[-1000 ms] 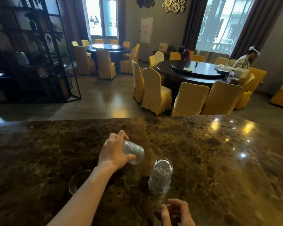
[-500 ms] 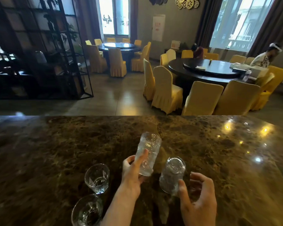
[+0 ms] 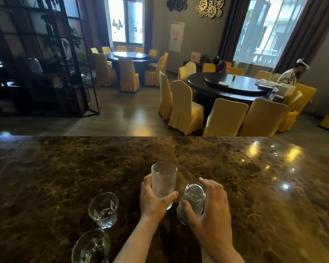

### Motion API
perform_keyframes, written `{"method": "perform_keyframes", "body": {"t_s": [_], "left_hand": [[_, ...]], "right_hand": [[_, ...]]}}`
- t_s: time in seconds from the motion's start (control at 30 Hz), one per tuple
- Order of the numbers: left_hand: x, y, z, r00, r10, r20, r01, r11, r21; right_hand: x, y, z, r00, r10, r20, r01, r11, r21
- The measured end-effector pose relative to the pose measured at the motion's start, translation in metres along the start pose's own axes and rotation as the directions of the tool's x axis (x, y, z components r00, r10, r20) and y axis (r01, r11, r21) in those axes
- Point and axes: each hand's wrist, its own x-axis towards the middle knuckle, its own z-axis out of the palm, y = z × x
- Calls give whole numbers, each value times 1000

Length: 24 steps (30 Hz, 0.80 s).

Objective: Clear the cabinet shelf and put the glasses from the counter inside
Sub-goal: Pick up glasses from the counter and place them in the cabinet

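Observation:
On the dark marble counter (image 3: 235,186) my left hand (image 3: 154,200) grips a tall clear glass (image 3: 163,179), held upright with its mouth up. Right beside it my right hand (image 3: 211,209) wraps around a second clear glass (image 3: 193,200) that stands upside down on the counter. Two short tumblers stand to the left: one (image 3: 103,209) near my left wrist, the other (image 3: 91,247) at the bottom edge of the view. No cabinet is in view.
Beyond the counter's far edge lies a dining room with round dark tables (image 3: 234,86) and yellow-covered chairs (image 3: 184,107). A black metal shelf unit (image 3: 46,59) stands at the left. A person sits at the far right table (image 3: 292,74).
My left hand turned its glass from lying sideways to upright and brought it nearer. My right hand rose from the bottom edge and closed around the upside-down glass. The view shifted, revealing two tumblers.

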Motion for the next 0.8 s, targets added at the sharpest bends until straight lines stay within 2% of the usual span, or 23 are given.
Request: {"method": "perform_keyframes", "body": {"t_s": [0.1, 0.27, 0.5, 0.63, 0.73, 0.8], "left_hand": [[4, -9, 5, 996, 90, -22, -85, 982, 170], [8, -23, 10, 995, 88, -53, -73, 969, 237], [14, -22, 15, 993, 102, -60, -82, 959, 272], [14, -21, 13, 996, 89, -32, -77, 964, 256], [13, -19, 8, 997, 82, 10, -82, 962, 260], [12, -20, 3, 996, 84, 34, -89, 963, 252]], "right_hand": [[8, 2, 0, 990, -27, 135, 39, 995, -88], [24, -5, 6, 938, 4, 346, 45, 990, -134], [47, -18, 12, 905, 73, 419, 82, 936, -341], [54, -24, -2, 889, 85, 451, 88, 932, -351], [44, -19, -24, 903, 158, 400, -32, 952, -305], [31, -12, -43, 902, 272, 336, -230, 960, -160]]}}
